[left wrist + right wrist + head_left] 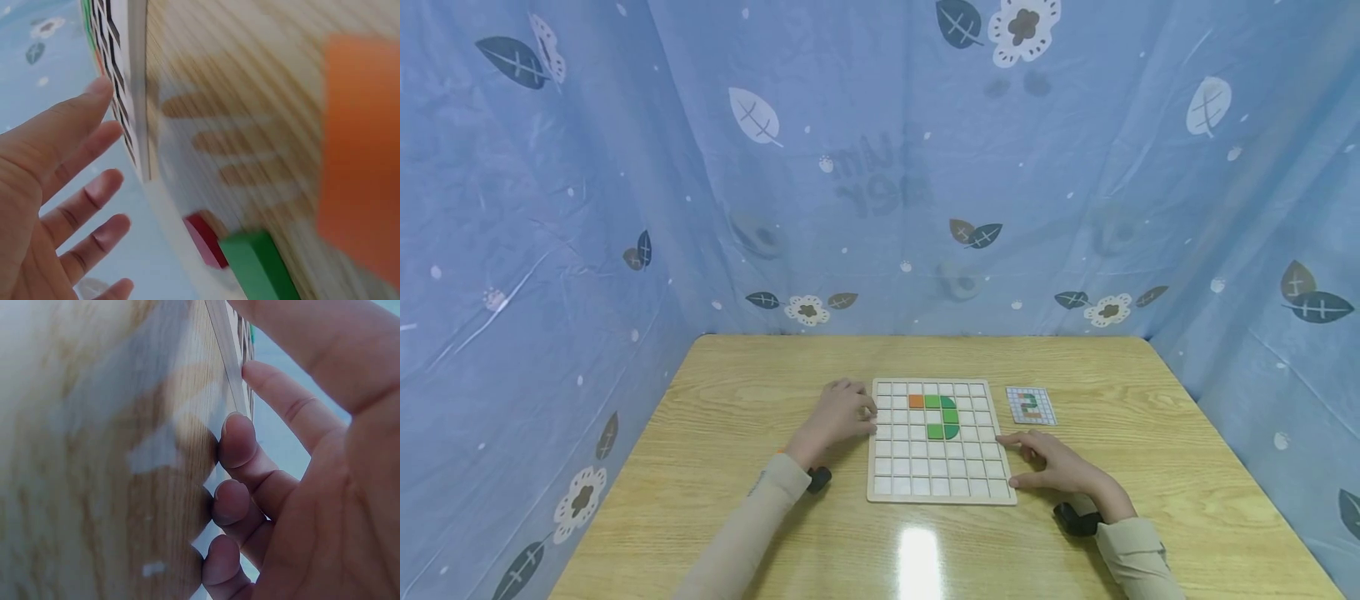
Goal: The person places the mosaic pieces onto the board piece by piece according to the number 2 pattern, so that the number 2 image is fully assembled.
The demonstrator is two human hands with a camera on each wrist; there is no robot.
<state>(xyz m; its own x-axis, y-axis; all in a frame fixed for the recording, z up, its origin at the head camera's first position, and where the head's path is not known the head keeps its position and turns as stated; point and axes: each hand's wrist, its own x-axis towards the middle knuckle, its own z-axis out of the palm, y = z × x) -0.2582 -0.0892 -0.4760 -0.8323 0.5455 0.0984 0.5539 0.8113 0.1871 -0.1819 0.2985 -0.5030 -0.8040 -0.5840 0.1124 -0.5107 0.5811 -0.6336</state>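
A square white grid board (pixel 940 487) with a pale wooden rim lies on the table. On it an orange square (pixel 916 402), a green square (pixel 932 402) and further green pieces, some with rounded corners, form a hooked shape. My left hand (pixel 842 414) is at the board's left edge with fingers spread and slightly bent; nothing shows between them in the left wrist view. At the right edge, my right hand (pixel 1054 464) touches the rim with forefinger and thumb, while its other fingers rest on the table, loosely bent.
A small card (pixel 1032 406) with a printed grid and a coloured figure lies right of the board. In the left wrist view, a green block (pixel 259 262), a dark red block (pixel 206 240) and a large-looking orange block (pixel 359 150) sit on the wooden table (pixel 760 367). Blue curtains surround it.
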